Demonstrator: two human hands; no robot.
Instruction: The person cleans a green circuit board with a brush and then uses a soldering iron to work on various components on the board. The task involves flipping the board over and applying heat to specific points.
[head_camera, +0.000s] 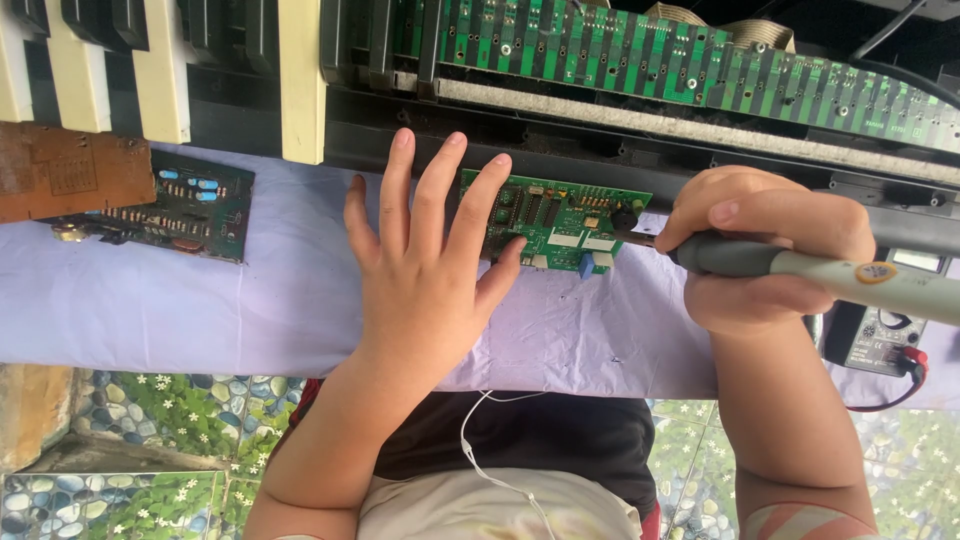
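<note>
So the left hand (425, 265) is flat and spread out, not gripping anything, with its fingertips pinning down a small green printed circuit board (560, 220) that lies on the pale lilac cloth (200, 310) just below the opened-up black keyboard chassis (620, 130). The right hand (765, 255) is wrapped tight around a grey-handled soldering iron (800, 262), tip touching the board's right edge. A second dark green circuit board (190, 210) sits well off to the left, and a black multimeter (880, 335) is by the right wrist.

Person: bare forearms; dark top (540, 435) over pale garment (470, 505); thin white earphone cable (478, 455); red-striped sleeve edge (805, 522).
</note>
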